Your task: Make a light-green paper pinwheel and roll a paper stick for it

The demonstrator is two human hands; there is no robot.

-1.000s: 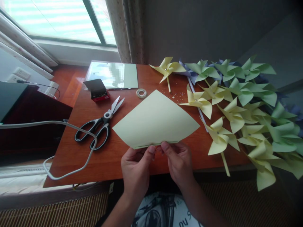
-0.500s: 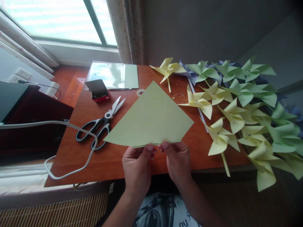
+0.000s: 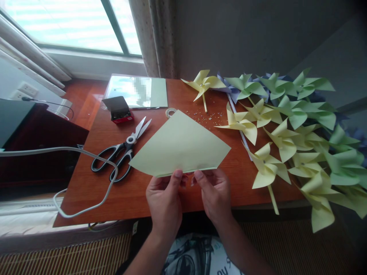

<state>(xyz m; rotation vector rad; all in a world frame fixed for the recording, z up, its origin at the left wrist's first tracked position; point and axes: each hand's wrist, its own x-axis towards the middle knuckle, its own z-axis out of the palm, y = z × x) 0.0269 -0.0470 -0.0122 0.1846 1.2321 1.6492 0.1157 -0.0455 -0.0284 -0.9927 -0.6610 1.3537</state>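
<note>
Resting above both hands (image 3: pixel 189 193), folded green paper (image 3: pixel 180 147), pinched along its near edge.

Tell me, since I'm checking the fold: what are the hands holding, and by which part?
Both the left hand and the right hand pinch the folded pale green paper at the middle of its near long edge, thumbs on top.

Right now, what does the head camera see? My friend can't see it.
Two hands, left hand and right hand, pinch the near edge of a folded pale green paper above a wooden table. Scissors lie left; paper pinwheels are piled right.
</note>
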